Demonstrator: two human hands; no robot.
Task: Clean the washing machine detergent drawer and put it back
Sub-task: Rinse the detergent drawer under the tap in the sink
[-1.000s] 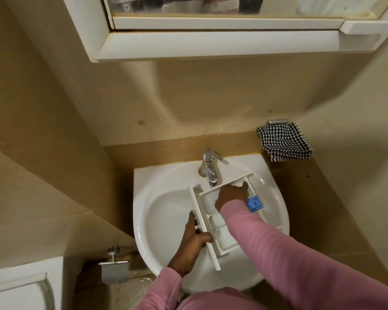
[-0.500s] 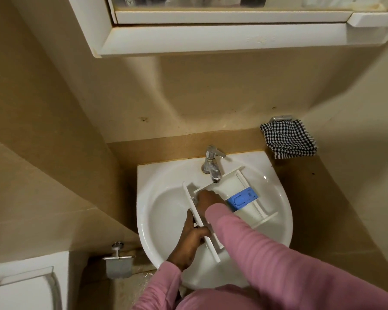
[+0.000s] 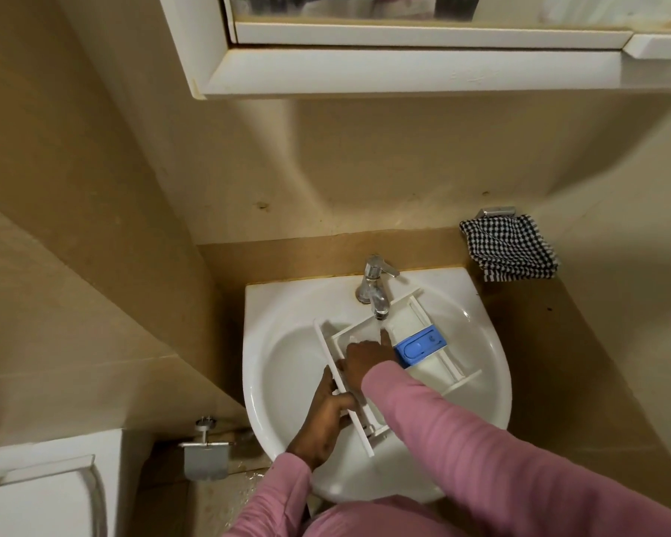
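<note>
The left hand [image 3: 328, 410] is making the grip: fingers and thumb are closing on either side of the front panel [image 3: 328, 352], at its near end. From there the drawer [image 3: 403, 317] is lying in the sink [image 3: 283, 343], its long axis running away from the grip, rightward and back, with its far part under the tap [image 3: 376, 292]. The right hand [image 3: 367, 360] is reaching into the compartment beside the panel, index finger pointing at the falling water. Whether its other fingers are holding anything I cannot tell. A blue insert [image 3: 419, 348] is sitting just right of it. Being nearer the stream, the right hand is probably doing the rubbing.
</note>
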